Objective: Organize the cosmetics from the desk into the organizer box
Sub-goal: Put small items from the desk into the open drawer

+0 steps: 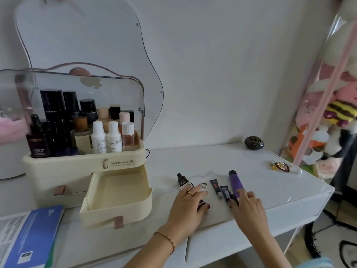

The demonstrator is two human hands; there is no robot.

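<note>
On white table (222, 163), at 9 o'clock of the frame: cream organizer box (63, 169), clear lid (77, 89) raised, top tray packed with upright bottles. Lower right drawer (117, 198) pulled out, nothing visible inside; left drawer beside it closed. At 6 o'clock, near front edge: row of small cosmetics lying flat. Dark dropper bottle (182, 181) leftmost, then a ring (204, 185), a small dark tube (215, 185), another small dark tube (225, 192), purple tube (235, 180) rightmost. Left hand (190, 207) palm down, fingers spread, over lower end of dropper bottle and a dark item under fingertips; grip not closed. Right hand (249, 207) loose, fingertips touching lower ends of second dark tube and purple tube, nothing lifted. At 3 o'clock, far corner: dark round ornament (254, 142), beaded trinket (280, 165). At 7 o'clock: blue booklet (34, 233).
</note>
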